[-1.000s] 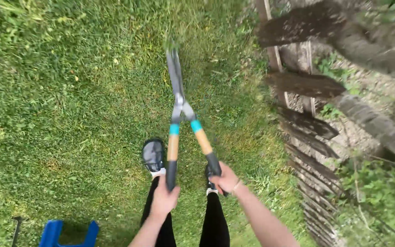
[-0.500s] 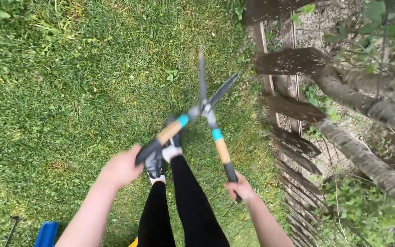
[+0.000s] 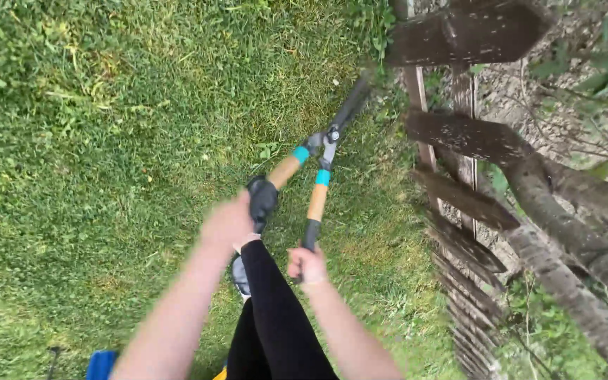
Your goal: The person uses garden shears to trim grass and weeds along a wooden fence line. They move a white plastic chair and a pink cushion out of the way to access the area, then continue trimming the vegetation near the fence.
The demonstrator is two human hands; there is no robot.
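Outdoors, by a garden fence: a person works a pair of hedge shears (image 3: 318, 165) with both bare hands.
Open room: to the outer side of the left hand (image 3: 226, 225), lawn (image 3: 107, 141) runs clear to the picture's edge; beyond the right hand (image 3: 307, 266) only a narrow strip of grass lies before the fence.
Edge: weathered wooden fence (image 3: 459, 134), its dark slats leaning, stands close off the right hand; rough branches (image 3: 571, 239) cross behind it.
Ground: mown green grass, patchy and yellowed ahead of the left hand.
Left hand: blurred, wrapped around the black grip of the left handle.
Right hand: fist closed on the black grip of the right handle.
Shears: handles near together, wooden shafts with teal collars; blades shut and blurred, pointing away from both hands toward the foot of the fence.
Between the hands: a leg in black leggings (image 3: 276, 317), a dark shoe (image 3: 262, 200) just past the left hand.
Behind the left arm: a blue thing (image 3: 100, 366), partly cut off.
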